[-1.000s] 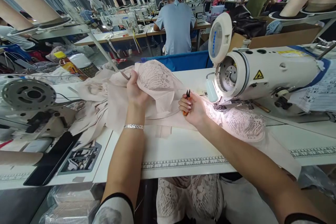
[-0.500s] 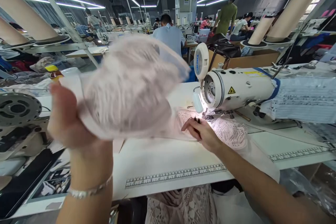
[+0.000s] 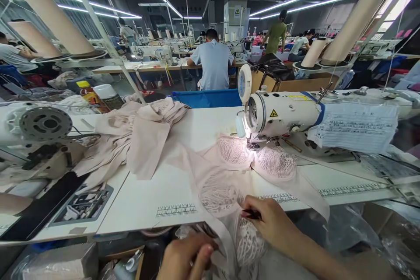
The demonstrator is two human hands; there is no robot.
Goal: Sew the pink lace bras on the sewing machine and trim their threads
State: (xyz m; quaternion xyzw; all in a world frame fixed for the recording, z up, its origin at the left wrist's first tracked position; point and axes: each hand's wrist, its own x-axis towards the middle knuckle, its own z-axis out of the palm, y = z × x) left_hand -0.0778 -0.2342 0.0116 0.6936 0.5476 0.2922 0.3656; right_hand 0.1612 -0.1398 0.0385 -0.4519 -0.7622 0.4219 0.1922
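Behind the white worktop [image 3: 141, 205], rows of sewing machines [image 3: 152, 52] are seen. Lace cloth [image 3: 218, 192], held up on the left hand [image 3: 188, 256] half a second ago, has been brought down across the front edge, apart from the cloth pile [image 3: 147, 138]; by this, the work is judged to have been shifted closer to the body. Beside it, a small dark tool [image 3: 252, 214], mostly hidden, is grasped in the right hand [image 3: 267, 216]; whether cloth is held in the left grip cannot be told. Another lace piece [image 3: 277, 166] is left at the lit machine [image 3: 278, 111].

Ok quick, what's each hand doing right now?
Left hand: fingers curled by the lace garment; grip unclear.
Right hand: closed around a small dark item.
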